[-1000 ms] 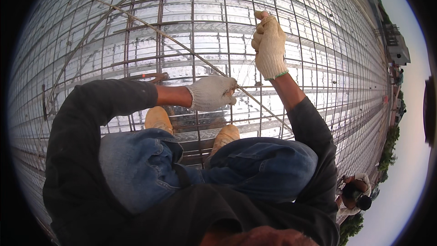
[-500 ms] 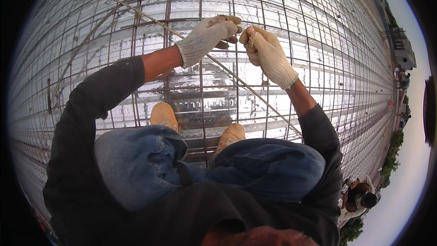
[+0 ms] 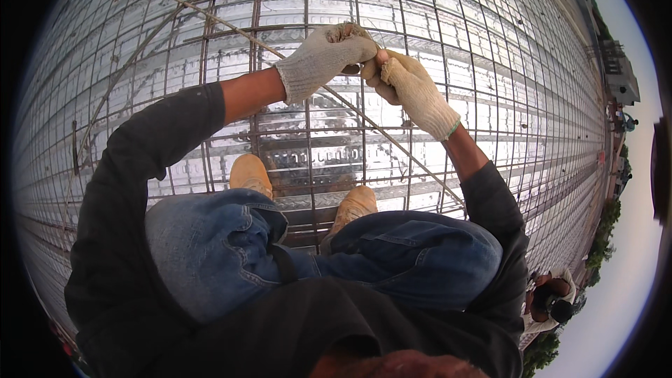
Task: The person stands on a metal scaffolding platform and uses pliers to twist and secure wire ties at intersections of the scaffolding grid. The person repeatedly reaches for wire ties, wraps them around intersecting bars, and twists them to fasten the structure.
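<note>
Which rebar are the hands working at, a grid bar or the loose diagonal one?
The diagonal rebar: it slants across the square grid, passing under both gloved hands.

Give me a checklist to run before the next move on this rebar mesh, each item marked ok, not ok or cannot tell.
1. Gloves on both hands: ok. The left hand and right hand wear knit gloves.
2. Hands together at one spot on the mesh: ok, they touch above a bar crossing.
3. Tie wire in the grip: cannot tell; both fists are shut, whatever they hold is hidden.
4. Footing: ok, both boots rest on bars, person crouched.
5. Loose diagonal bar near the hands: not ok, it lies across the grid beside the left hand.
6. Another person at lower right: ok, well apart from the hands.
</note>
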### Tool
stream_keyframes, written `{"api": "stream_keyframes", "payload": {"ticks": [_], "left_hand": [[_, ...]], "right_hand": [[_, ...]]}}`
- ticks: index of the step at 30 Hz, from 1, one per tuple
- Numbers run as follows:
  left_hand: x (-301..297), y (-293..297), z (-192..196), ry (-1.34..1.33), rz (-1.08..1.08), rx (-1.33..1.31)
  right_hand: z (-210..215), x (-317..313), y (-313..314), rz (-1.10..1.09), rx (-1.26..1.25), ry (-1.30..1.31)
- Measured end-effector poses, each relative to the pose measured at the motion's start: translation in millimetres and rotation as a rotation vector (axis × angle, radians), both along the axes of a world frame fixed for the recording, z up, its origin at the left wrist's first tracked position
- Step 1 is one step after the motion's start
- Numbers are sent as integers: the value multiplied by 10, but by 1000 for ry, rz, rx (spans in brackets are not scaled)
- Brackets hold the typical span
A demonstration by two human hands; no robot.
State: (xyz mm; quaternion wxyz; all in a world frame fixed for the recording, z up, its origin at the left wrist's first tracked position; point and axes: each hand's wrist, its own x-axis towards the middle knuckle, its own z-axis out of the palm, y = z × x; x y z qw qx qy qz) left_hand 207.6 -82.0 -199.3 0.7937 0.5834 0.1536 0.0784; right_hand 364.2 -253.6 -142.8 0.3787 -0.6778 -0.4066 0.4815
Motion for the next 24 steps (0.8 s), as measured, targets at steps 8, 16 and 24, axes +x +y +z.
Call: {"api": "stream_keyframes", "payload": {"ticks": [8,16,24], "left_hand": [[-67,-163,-55,-74,107,-248],[-116,-51,-208,-27,59,50],[-116,-69,-160,7,-158,201]], "right_hand": [[-99,-28,-18,-13,7,124],[-52,-94,-24,-25,-46,68],[-246,64,-119,-29,-147,465]]}}
